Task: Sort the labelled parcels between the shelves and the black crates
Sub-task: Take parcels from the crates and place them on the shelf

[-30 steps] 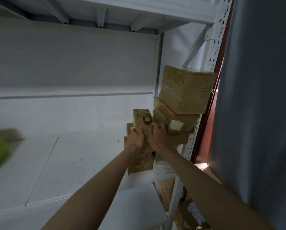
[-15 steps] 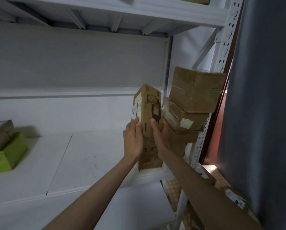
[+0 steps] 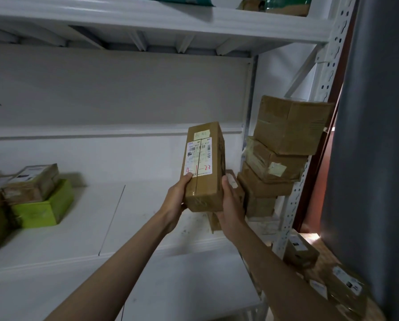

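Step in hand: reading label. Left hand [image 3: 179, 197] and right hand [image 3: 231, 205] grip tall parcel [image 3: 204, 166] by lower sides, upright above shelf [image 3: 147, 228] right end (red "4-1-22"). Next: likely match code, place accordingly.

Parcel [image 3: 203, 167] now label-side toward camera

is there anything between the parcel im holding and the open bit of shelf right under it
Nothing visible. The parcel is held upright off the shelf by the left hand and right hand, and the white shelf below and to its left is bare. The stack of boxes stands only to its right.
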Tool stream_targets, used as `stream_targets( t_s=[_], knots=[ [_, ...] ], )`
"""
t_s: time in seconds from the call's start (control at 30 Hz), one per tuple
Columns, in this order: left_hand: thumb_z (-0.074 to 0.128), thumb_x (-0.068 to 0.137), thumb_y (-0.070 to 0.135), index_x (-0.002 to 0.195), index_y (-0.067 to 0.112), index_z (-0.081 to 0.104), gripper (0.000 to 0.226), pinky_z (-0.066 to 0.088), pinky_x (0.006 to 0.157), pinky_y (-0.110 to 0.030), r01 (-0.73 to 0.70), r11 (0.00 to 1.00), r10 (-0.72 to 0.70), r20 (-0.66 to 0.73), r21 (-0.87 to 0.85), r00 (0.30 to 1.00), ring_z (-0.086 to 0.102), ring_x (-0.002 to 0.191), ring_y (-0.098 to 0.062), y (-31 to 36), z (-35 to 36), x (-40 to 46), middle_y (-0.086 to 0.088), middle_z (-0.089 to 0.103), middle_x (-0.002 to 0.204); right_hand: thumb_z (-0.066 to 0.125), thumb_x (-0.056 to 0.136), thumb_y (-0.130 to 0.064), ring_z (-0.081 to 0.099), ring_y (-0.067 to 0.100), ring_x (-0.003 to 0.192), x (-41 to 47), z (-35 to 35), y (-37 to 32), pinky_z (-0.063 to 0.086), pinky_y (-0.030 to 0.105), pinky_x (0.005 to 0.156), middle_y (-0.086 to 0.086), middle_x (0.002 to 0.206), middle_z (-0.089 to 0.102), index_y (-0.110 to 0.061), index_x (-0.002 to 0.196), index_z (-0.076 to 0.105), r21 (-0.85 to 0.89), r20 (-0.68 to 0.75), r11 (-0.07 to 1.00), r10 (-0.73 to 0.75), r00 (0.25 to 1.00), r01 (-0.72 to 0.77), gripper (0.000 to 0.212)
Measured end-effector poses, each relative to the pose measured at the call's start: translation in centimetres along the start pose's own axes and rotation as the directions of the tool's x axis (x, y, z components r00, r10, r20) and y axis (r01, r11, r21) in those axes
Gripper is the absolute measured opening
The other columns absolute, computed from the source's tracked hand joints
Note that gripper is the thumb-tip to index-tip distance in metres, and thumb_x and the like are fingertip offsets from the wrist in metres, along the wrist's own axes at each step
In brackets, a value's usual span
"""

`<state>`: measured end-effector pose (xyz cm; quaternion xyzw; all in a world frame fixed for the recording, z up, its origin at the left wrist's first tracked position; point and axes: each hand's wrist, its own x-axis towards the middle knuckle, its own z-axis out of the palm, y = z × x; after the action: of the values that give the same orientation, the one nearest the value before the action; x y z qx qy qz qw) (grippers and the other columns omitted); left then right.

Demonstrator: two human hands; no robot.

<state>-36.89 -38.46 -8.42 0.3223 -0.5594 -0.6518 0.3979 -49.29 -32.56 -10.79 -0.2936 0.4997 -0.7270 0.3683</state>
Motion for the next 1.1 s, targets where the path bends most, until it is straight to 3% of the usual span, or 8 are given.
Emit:
stream_targets(
  t_s=[0.13,0.3,0.43,0.63,0.73,0.93,1.03,1.1],
  knots=[
    [0.046,0.101,0.052,0.135,0.028,0.057,0.042,0.055,0.075,-0.028,-0.034,0.999,0.037,-0.063,0.042,0.997,0.071,0.102,-0.016,-1.5,-0.3,-1.5,0.003,0.074,0.114,0.040,0.105,-0.050,0.063,0.001,0.091,-1.4,-0.6,0.1,0.048,0.010,0.062,-0.004,0.114,0.067,-0.027,0.135,0.058,-0.222,-0.016,0.973,-0.069,0.997,0.064,0.042],
    [0.045,0.102,0.050,0.128,0.028,0.059,0.037,0.054,0.075,-0.022,-0.116,0.984,0.131,-0.102,0.137,0.986,0.071,0.096,-0.009,-3.1,0.1,-3.7,0.008,0.073,0.109,0.045,0.105,-0.043,0.064,-0.001,0.083,-3.4,-0.7,-0.5,0.045,0.005,0.052,-0.005,0.111,0.068,-0.027,0.132,0.057,-0.252,0.053,0.965,-0.066,0.996,0.077,0.033],
    [0.046,0.103,0.046,0.130,0.030,0.058,0.034,0.056,0.072,-0.019,-0.146,0.972,0.166,-0.100,0.187,0.981,0.072,0.089,-0.001,-3.6,-0.1,-4.8,0.014,0.073,0.105,0.052,0.104,-0.034,0.066,-0.014,0.084,-4.5,-0.5,0.7,0.050,0.007,0.063,-0.017,0.115,0.066,-0.035,0.139,0.052,-0.231,0.128,0.966,-0.091,0.988,0.119,0.035],
    [0.046,0.105,0.038,0.130,0.030,0.057,0.028,0.051,0.068,-0.008,-0.172,0.946,0.207,-0.108,0.274,0.972,0.066,0.090,0.011,-4.4,0.0,-7.5,0.022,0.067,0.107,0.051,0.103,-0.033,0.065,-0.006,0.105,-5.7,-1.0,3.3,0.052,0.022,0.090,-0.019,0.124,0.068,-0.037,0.140,0.054,-0.211,0.120,0.973,-0.074,0.990,0.099,0.037],
    [0.046,0.106,0.035,0.127,0.034,0.055,0.023,0.051,0.069,-0.008,-0.170,0.937,0.214,-0.118,0.306,0.970,0.065,0.091,0.014,-6.1,0.2,-9.4,0.025,0.065,0.106,0.050,0.104,-0.032,0.063,-0.009,0.106,-7.6,-1.9,4.9,0.050,0.012,0.083,-0.025,0.123,0.067,-0.039,0.138,0.054,-0.206,0.098,0.974,-0.078,0.992,0.097,0.035],
    [0.047,0.104,0.039,0.135,0.032,0.052,0.032,0.054,0.075,-0.013,-0.125,0.933,0.160,-0.077,0.337,0.984,0.065,0.106,0.002,-11.8,-0.7,-13.3,0.018,0.064,0.119,0.050,0.106,-0.034,0.061,-0.014,0.106,-13.0,-4.7,9.6,0.052,0.010,0.079,-0.029,0.123,0.061,-0.044,0.139,0.047,-0.232,0.058,0.971,-0.047,0.997,0.059,0.035],
    [0.048,0.103,0.045,0.139,0.028,0.055,0.040,0.058,0.084,-0.023,-0.122,0.921,0.122,0.024,0.369,0.992,0.066,0.109,-0.005,-14.4,-1.6,-14.5,0.010,0.066,0.125,0.053,0.102,-0.043,0.061,0.000,0.119,-15.9,-6.2,11.8,0.054,0.029,0.096,-0.020,0.133,0.062,-0.046,0.141,0.047,-0.254,-0.014,0.966,-0.058,0.998,0.053,0.040],
    [0.048,0.097,0.055,0.140,0.030,0.054,0.051,0.059,0.089,-0.031,-0.124,0.907,0.092,0.097,0.403,0.991,0.065,0.113,-0.009,-15.7,-1.8,-15.3,0.007,0.065,0.129,0.053,0.100,-0.047,0.062,0.004,0.120,-18.1,-7.1,13.1,0.053,0.034,0.099,-0.017,0.135,0.062,-0.047,0.140,0.047,-0.247,-0.077,0.968,-0.053,0.996,0.032,0.041]
  ],
)
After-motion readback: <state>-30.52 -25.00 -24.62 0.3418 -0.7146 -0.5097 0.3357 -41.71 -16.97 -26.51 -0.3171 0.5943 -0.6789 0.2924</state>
